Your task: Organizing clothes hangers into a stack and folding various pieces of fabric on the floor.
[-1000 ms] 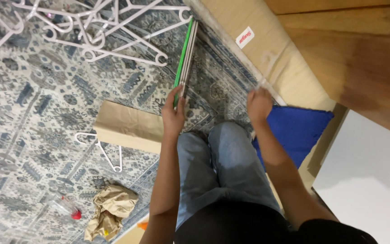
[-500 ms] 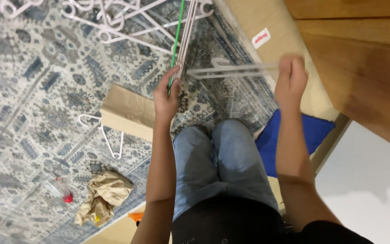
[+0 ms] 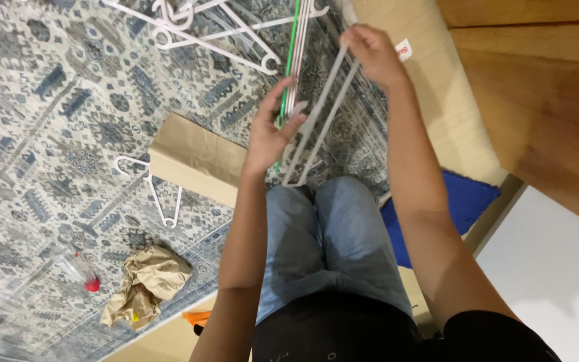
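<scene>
white plastic hanger (image 3: pixel 319 121) gripped at top by right hand (image 3: pixel 373 53), fingers closed; bundled hangers (image 3: pixel 294 60) clasped by left hand (image 3: pixel 269 131), fingers curled.

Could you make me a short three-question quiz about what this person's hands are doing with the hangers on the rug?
1. True or false: the right hand grips one end of a pale hanger lifted off the patterned rug.
2. What does the left hand hold? A) the stack of hangers with a green one B) the crumpled brown paper C) the blue mat
3. What lies partly under the flat brown cardboard piece?

Key:
1. True.
2. A.
3. A single white hanger.
</scene>
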